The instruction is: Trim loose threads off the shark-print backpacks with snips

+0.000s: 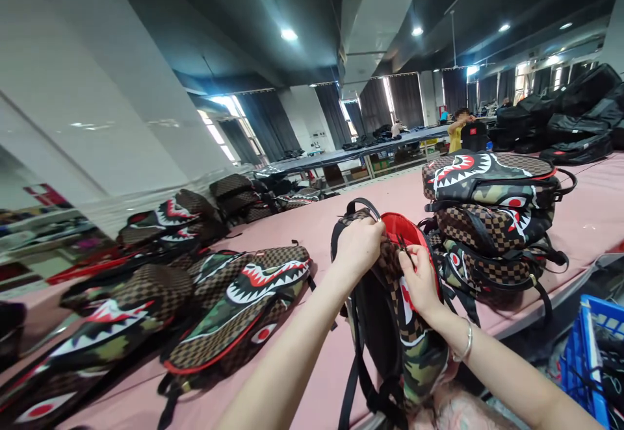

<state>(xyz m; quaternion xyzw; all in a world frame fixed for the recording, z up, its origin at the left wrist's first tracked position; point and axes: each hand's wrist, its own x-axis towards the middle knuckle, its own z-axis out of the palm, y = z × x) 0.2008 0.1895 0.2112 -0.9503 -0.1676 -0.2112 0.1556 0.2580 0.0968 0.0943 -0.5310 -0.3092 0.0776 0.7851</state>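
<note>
A backpack (414, 358) with brown check, camouflage and a shark-mouth print stands upright at the table's front edge, its top open and red lining (397, 223) showing. My left hand (361, 245) is closed on the bag's top edge, beside the black carry handle (364, 204). In my right hand (420, 280) is a small dark pair of thread snips (402, 243), points up, close to the opening; the fingers partly hide it. My two hands are a short way apart. Black straps (358, 365) hang down the bag's left side.
Similar backpacks are stacked (492, 222) just right of me. Others lie flat (258, 300) on the pink table (312, 345) at left. Black bags (575, 118) are heaped at the far right. A blue crate (585, 358) stands lower right. A person in yellow (457, 132) is farther back.
</note>
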